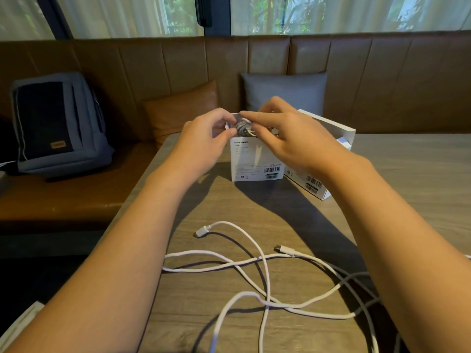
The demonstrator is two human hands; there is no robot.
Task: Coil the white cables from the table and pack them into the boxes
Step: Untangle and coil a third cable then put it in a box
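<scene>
A coiled white cable sits at the open top of an upright white box standing on the table. My left hand holds the box's top flap and edge on the left. My right hand pinches the coil with its fingertips over the box's mouth. A second white box lies open behind and to the right of the first. A loose white cable sprawls tangled across the near table, its two connectors lying free.
The wooden table ends at its left edge near a brown leather bench. A dark backpack sits on the bench. Orange and grey cushions lean behind the boxes.
</scene>
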